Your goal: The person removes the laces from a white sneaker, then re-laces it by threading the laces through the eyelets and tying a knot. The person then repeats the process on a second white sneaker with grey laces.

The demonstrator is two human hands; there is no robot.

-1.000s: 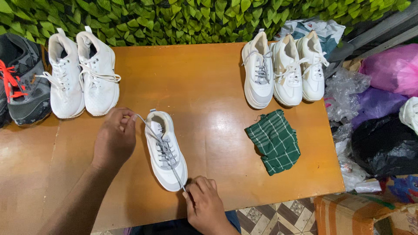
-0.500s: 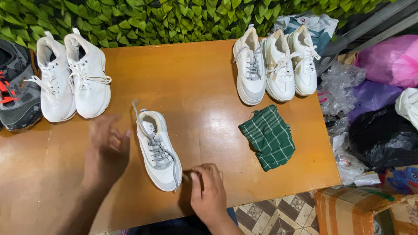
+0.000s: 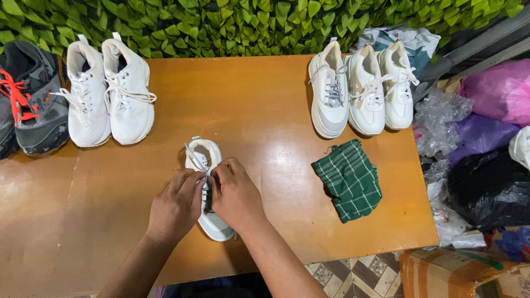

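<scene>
A white sneaker with grey laces lies on the wooden table, heel towards the far side. Both hands are over its middle. My left hand covers the shoe's left side and pinches the grey lace that runs up towards the heel. My right hand covers the right side, its fingers closed on the laces at the shoe's tongue. The toe of the shoe shows below the hands.
A pair of white sneakers and a dark shoe with red laces stand at the far left. Three white sneakers stand at the far right. A folded green checked cloth lies right of my hands. Plastic bags crowd the table's right edge.
Both hands came together over the shoe's middle. Earlier the left hand was left of the shoe and the right hand was near its toe.
</scene>
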